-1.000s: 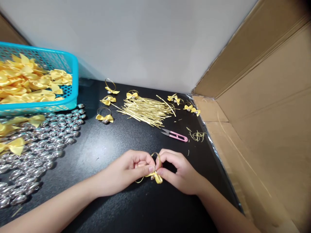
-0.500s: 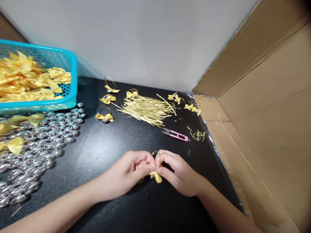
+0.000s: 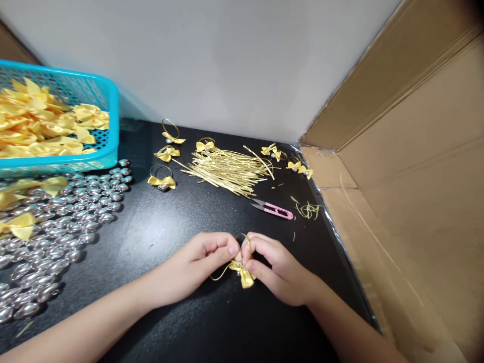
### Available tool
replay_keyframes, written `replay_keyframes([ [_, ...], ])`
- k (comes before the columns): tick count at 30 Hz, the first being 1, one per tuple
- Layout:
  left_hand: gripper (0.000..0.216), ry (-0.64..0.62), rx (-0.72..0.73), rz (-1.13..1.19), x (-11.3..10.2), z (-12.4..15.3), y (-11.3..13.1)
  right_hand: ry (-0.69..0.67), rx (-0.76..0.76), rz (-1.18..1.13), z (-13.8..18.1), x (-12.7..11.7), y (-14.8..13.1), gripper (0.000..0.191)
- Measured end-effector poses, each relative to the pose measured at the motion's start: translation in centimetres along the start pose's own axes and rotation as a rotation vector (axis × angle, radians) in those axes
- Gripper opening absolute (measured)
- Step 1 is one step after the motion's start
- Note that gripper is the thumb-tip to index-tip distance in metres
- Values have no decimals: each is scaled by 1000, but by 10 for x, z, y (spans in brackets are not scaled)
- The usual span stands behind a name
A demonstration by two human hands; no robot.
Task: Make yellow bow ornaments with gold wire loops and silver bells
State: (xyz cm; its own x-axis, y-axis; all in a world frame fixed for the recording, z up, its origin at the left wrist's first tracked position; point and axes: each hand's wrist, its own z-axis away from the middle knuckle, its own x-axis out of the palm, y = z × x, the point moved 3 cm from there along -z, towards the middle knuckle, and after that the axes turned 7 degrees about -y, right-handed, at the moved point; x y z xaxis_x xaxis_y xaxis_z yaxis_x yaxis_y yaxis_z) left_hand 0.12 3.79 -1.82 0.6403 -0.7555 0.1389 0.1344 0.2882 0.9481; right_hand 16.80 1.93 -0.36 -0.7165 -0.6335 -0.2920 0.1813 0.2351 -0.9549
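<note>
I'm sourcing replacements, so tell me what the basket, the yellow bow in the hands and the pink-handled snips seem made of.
Basket: likely moulded plastic, smooth and glossy turquoise, with regular lattice holes.
Yellow bow: probably satin ribbon, from its soft folds and sheen.
Snips: grey blades, apparently metal; smooth pink handle, plastic or painted metal.

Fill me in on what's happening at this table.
A person's left hand and right hand are close together, fingers pinched at a looped gold cord just above a small yellow bow. Beyond them lie pink scissors and a pile of gold strips, with several looped bows around the pile. To the left, silver beads are spread in front of a blue basket of more bows.
</note>
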Motion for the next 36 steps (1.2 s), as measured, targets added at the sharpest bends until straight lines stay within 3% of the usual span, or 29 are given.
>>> replay_keyframes([
  [9, 19, 2, 9, -28, 1, 0, -6, -14, 2, 8, 1, 0, 1, 15],
  [26, 41, -9, 7, -131, -2, 3, -2, -69, 36, -4, 1, 1, -1, 17],
  [32, 46, -127, -22, 1, 4, 2, -5, -101, 34, -18, -2, 3, -1, 17],
  [36, 48, -132, -33, 67, 5, 2, -5, -103, 35, -31, -2, 6, 0, 17],
])
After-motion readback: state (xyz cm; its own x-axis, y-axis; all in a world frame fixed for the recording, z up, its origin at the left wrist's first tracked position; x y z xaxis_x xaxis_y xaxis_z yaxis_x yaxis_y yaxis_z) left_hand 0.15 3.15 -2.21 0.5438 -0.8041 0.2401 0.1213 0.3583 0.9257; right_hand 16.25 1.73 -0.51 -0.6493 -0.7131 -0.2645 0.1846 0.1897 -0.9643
